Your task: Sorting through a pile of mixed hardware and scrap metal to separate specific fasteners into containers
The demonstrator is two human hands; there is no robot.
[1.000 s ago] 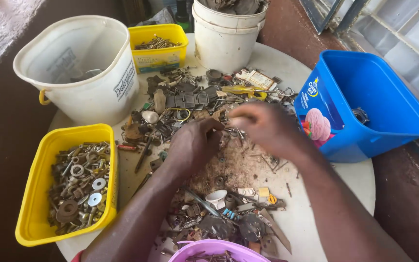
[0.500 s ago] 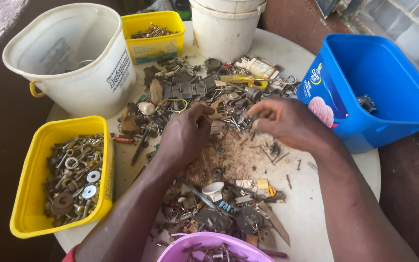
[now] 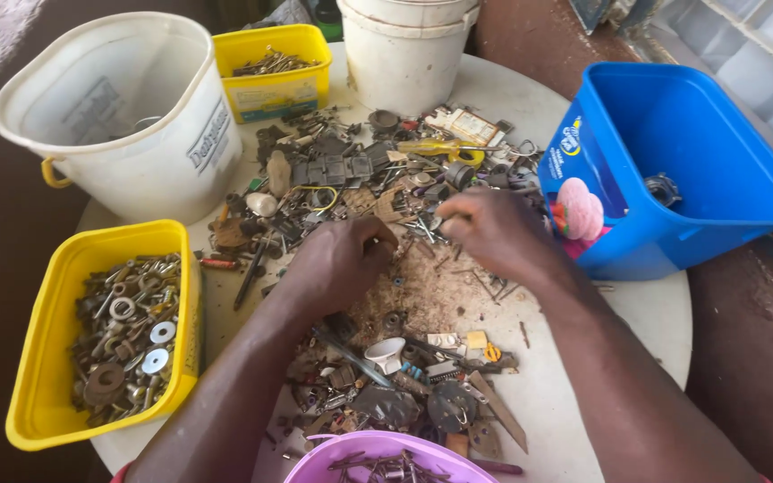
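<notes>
1. Two hands are down in a big pile of mixed scrap hardware (image 3: pixel 378 197) on a round white table (image 3: pixel 646 313). We're looking straight down from the head camera.
2. Our left hand (image 3: pixel 337 259) sits knuckles-up with the fingers curled under into the rusty grit. Whether it actually has a piece pinched, we can't tell, since the fingertips are hidden.
3. Our right hand (image 3: pixel 489 228) is just beside it, fingers bunched together at the pile's edge. It looks closed around something small, but the piece is too tiny to make out.
4. The pile wraps around both hands: the thick part lies beyond the fingertips, and another clump with a small white cup-shaped bit (image 3: pixel 386 353) sits back between the forearms.
5. Out past the left hand's outer side is a yellow tub (image 3: pixel 24 358) full of washers, nuts and bolts, with a large white bucket (image 3: pixel 118 116) further off beyond it.
6. Far beyond the fingertips there's a smaller yellow tub (image 3: pixel 275 89) holding screws, plus another white bucket (image 3: pixel 409 54).
7. Just off the right hand's outer side sits a blue bin (image 3: pixel 717 170), nearly touching the wrist, with one dark metal part inside.
8. Closest to us, behind the wrists, a purple bowl (image 3: pixel 386 447) peeks in with some nails.
</notes>
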